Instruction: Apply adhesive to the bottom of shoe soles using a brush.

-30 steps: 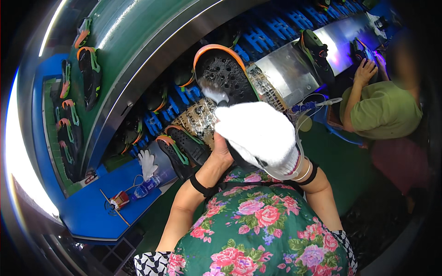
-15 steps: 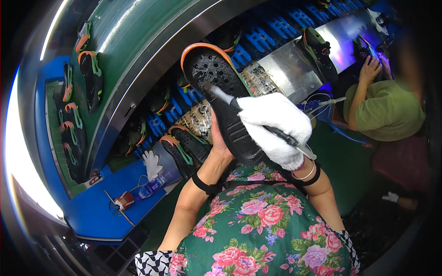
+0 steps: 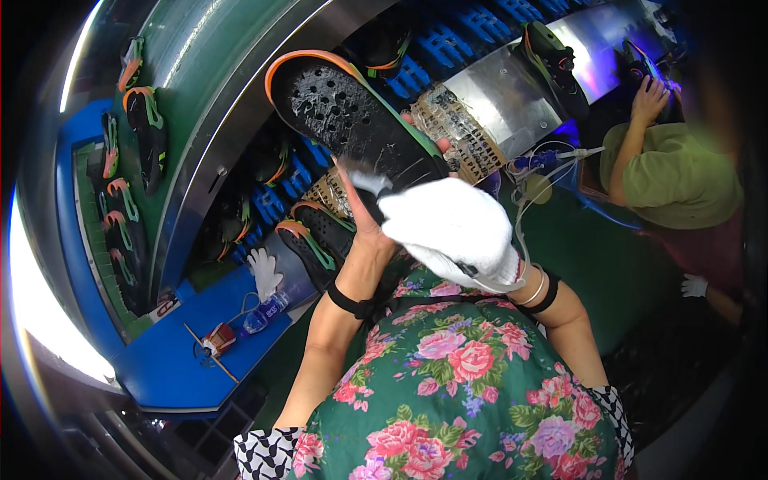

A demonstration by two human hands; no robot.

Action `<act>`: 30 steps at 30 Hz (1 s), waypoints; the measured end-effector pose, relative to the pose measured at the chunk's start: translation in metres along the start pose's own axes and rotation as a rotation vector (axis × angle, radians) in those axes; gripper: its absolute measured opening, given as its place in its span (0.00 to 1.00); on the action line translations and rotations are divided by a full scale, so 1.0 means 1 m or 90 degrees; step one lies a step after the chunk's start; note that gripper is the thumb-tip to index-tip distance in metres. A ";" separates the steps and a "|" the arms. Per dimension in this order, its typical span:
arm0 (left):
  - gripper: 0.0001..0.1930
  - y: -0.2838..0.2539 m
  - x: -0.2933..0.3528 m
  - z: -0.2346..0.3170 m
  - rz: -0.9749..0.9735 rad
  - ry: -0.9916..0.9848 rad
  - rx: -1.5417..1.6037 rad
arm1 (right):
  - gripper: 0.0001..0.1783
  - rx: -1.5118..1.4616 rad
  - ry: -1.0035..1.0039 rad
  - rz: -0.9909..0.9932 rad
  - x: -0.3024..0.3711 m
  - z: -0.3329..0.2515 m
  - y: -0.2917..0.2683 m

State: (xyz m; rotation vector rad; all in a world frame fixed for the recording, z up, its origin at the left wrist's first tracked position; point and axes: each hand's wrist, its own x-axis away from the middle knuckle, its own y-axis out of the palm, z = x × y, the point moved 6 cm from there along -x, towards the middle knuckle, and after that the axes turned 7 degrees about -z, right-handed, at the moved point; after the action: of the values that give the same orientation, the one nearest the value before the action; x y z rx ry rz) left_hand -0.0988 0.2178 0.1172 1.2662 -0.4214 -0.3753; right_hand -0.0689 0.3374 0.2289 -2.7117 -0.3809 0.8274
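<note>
A black shoe sole (image 3: 336, 104) with an orange and green rim is held up at the centre, tilted toward the upper left. Its holed forefoot looks wet and glossy. My bare left hand (image 3: 370, 230) grips it from beneath, thumb along the near left side and fingertips showing past the right edge. In a white glove, my right hand (image 3: 452, 228) is closed around a brush (image 3: 371, 183). The bristles blur near the sole's left edge, beside my left thumb; whether they touch is unclear. The glove hides the heel end and most of the brush handle.
Two similar soles (image 3: 307, 242) lie left of my hands. Behind runs a line of blue racks (image 3: 442, 52), with taped cardboard (image 3: 456, 132) in front. A blue table (image 3: 172, 364) carries a bottle (image 3: 264, 314) and white glove (image 3: 263, 274). A co-worker (image 3: 680, 172) works at right.
The sole has shifted left and tilted further, and my left fingertips now show past its right edge. My right hand has brought the brush down from the forefoot toward the left edge.
</note>
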 end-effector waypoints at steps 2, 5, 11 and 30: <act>0.51 0.003 -0.001 0.001 -0.013 -0.019 0.079 | 0.15 -0.147 0.049 -0.021 0.003 0.003 0.004; 0.51 0.002 -0.004 0.007 0.058 0.023 0.061 | 0.16 -0.011 0.009 -0.004 0.003 0.007 -0.009; 0.52 0.006 -0.006 0.011 -0.104 -0.016 0.132 | 0.14 -0.113 -0.012 -0.065 0.010 -0.003 0.014; 0.60 0.009 -0.010 0.026 -0.066 0.004 0.092 | 0.13 -0.133 -0.023 -0.198 0.018 0.003 0.014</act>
State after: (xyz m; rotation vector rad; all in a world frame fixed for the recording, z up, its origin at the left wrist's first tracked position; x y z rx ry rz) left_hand -0.1202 0.2032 0.1314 1.4330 -0.3834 -0.4339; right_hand -0.0540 0.3306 0.2131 -2.7212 -0.9164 0.7863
